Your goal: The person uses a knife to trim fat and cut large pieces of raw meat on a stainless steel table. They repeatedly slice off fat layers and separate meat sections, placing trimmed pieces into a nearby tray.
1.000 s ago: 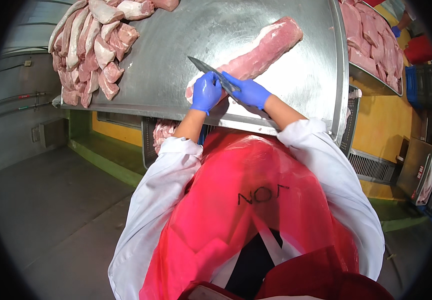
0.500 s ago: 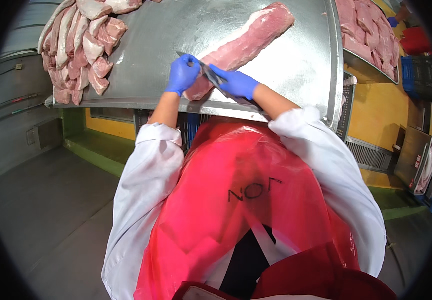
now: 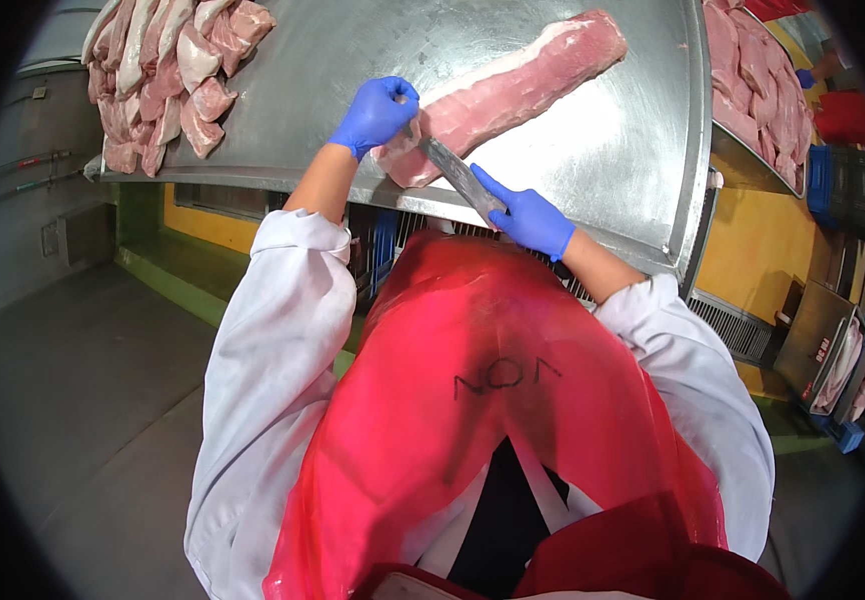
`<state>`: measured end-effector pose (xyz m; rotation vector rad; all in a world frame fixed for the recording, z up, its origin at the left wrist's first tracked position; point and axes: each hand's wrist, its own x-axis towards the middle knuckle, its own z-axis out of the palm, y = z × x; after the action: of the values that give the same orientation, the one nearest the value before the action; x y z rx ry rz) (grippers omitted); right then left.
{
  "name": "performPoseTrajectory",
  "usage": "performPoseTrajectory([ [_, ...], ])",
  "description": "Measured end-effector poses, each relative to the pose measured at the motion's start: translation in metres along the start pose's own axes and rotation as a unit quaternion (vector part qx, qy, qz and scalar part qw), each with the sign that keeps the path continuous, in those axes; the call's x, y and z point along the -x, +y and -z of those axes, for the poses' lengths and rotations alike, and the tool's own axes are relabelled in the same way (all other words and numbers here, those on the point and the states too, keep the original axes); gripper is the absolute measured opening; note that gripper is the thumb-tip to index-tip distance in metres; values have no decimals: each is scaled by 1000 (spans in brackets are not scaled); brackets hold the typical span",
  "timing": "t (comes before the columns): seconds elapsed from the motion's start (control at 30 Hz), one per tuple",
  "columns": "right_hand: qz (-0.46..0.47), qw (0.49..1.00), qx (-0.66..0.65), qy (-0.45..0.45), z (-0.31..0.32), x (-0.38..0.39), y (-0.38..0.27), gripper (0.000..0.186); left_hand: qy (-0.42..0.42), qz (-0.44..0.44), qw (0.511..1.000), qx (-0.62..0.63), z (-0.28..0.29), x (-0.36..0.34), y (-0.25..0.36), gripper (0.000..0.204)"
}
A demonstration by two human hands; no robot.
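Note:
A long pork loin lies slantwise on the metal table, its near end toward me and a white fat strip along its far-left side. In my right hand is a knife, its blade pointing up and left over the loin's near end. My left hand, gloved in blue like the right, is closed in a pinch just left of that near end. What its fingertips hold is too small to make out.
The steel table has a raised rim on the right. Cut meat pieces are heaped at its left. Beyond the right rim stands a tray of meat, with a blue crate beside it. Another person's gloved hand shows at far right.
My right hand has drawn the knife down and to the right, away from my left hand. My left hand has risen slightly. The whole view has shifted a little.

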<state>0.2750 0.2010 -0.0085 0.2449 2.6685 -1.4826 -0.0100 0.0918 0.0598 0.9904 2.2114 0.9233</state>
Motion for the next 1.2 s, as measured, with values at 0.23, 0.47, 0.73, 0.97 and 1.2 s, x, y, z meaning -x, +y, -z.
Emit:
performPoseTrajectory([
  [0.23, -145, 983, -106, -40, -13, -77, -59, 68, -24, 17, 997, 71, 26, 3, -21, 12],
  [0.47, -115, 991, 71, 4, -46, -45, -72, 69, 10, -45, 981, 190, 70, 20, -42, 10],
  [0.73, -186, 981, 53, 18, -96, -22, -119, 73, 39, -33, 946, 319, 125, 46, -131, 8],
  [0.97, -212, 967, 92, 104, -75, -108, -138, 70, 28, -62, 915, 397, 124, 67, -164, 7],
  [1.2, -168, 980, 104, 16, -73, -91, -109, 76, 3, -75, 910, 407, 117, 57, -135, 6],
])
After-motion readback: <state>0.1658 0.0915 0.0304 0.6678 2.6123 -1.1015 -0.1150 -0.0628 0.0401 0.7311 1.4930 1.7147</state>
